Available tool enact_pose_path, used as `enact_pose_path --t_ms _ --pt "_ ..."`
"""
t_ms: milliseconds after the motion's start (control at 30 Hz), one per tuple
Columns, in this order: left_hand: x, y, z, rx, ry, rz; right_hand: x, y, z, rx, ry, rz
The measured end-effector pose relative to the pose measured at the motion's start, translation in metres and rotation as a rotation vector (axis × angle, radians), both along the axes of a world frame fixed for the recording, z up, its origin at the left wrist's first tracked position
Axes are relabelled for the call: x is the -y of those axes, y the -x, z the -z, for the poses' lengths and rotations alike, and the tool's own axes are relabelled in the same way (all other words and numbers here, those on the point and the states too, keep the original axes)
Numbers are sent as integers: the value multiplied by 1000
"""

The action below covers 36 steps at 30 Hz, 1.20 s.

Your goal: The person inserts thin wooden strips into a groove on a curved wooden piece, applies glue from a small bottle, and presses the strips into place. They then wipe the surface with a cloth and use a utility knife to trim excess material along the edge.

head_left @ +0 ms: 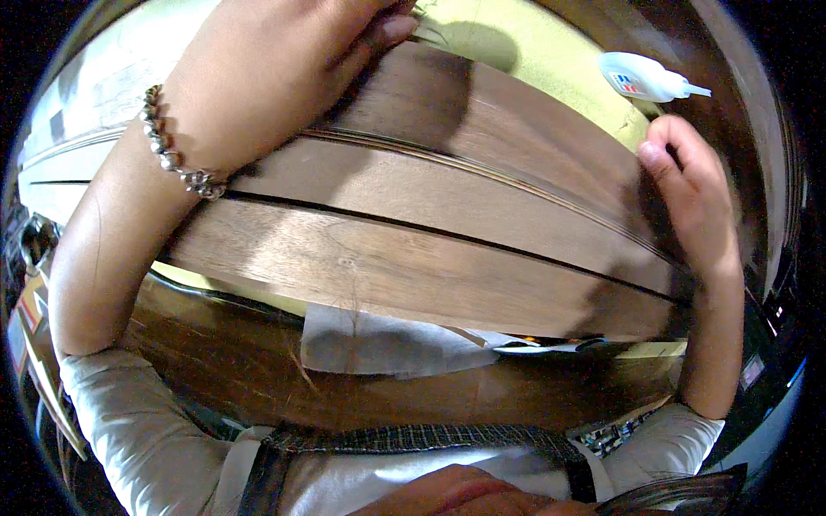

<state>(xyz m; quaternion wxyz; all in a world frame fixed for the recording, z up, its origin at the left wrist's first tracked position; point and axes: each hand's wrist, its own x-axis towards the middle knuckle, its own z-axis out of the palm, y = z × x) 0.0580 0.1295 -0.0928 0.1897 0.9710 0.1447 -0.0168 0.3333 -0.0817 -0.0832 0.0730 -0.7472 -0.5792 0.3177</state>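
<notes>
Brown wood strips (404,245) lie side by side over a pale yellow board (551,60), with thin pale-and-dark lines between two of them. My left hand (267,73), a beaded bracelet at its wrist, is over the upper strips at the top edge; its thumb is pressed near bent fingers, whose tips are mostly out of view or hidden. My right hand (688,181) is curled at the right end of the upper strip, thumb near the bent index finger; what it grips, if anything, is hidden. A white squeeze bottle (641,77) lies above it.
A dark brown wooden worktop (224,361) runs below the strips, with a pale translucent sheet (387,348) under their lower edge. Assorted tools or objects (39,284), too small to make out, crowd the far left rim, and dark objects (770,344) stand at the far right.
</notes>
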Motion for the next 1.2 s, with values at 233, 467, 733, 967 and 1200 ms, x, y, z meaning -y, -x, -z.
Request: enact_pose_path --t_ms 233,467,733,967,1200 --pt "-9 -12 -5 80 142 -121 15 13 -13 96 -233 -95" --pt "-10 -19 -54 -270 255 -188 30 43 -56 325 -59 -249" --pt "16 12 -83 -25 567 -366 40 78 -69 146 -23 -282" --pt "22 33 -48 5 704 68 47 80 -59 55 -10 -321" --pt "30 24 -51 143 768 39 30 79 -60 9 -133 -421"
